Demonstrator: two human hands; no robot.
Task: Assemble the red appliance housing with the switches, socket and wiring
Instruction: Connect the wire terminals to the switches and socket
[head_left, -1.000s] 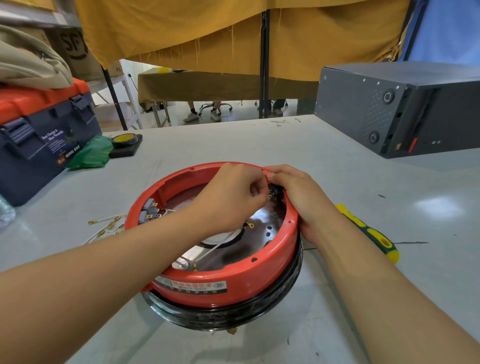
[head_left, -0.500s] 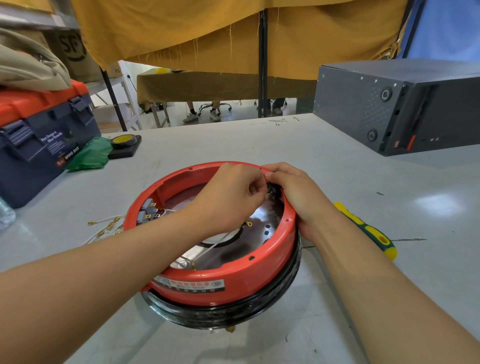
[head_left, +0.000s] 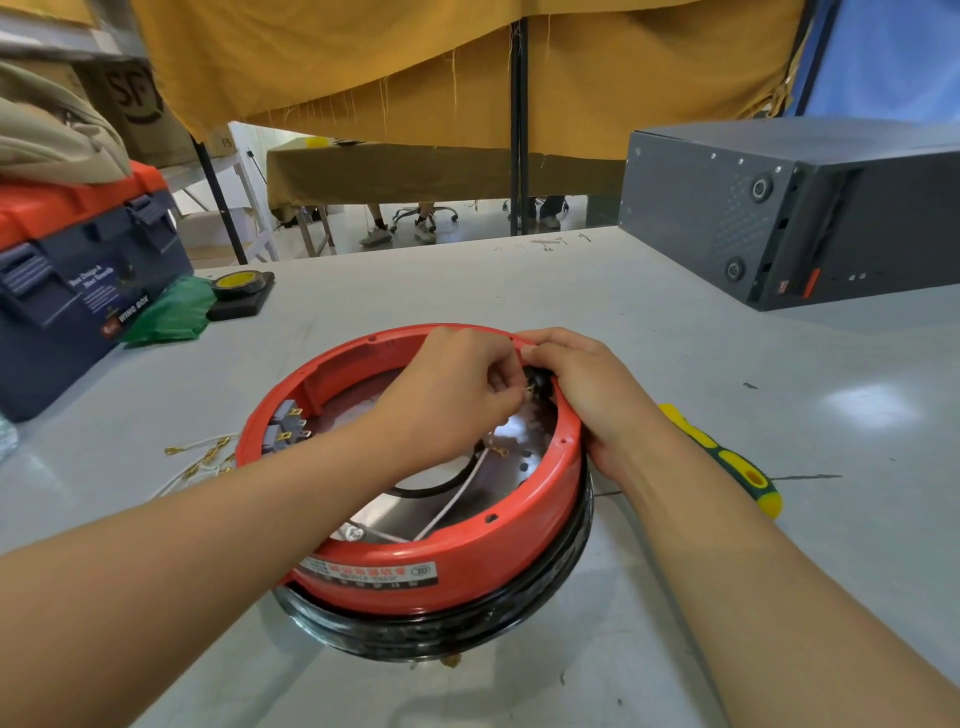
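both hands (head_left: 524, 384) at housing (head_left: 519, 551) rim

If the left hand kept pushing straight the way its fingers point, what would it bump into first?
Probably the black socket on the red housing rim, right at the left hand fingertips; the right hand lies just behind. Depth is unclear.

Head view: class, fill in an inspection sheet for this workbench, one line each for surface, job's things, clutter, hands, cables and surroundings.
Surface: grey table, scuffed, with small marks.
Job's things: red housing sits on a black base; grey switches on its inner left wall; black socket at the far right rim.
Clutter: screwdriver right of housing; toolbox, green bag, tape roll far left.
Hands: left hand pinches something small at the socket; right hand grips the rim there.
Cables: loose wires with brass terminals left of housing; a white wire inside.
Surroundings: grey case far right; yellow curtain behind.
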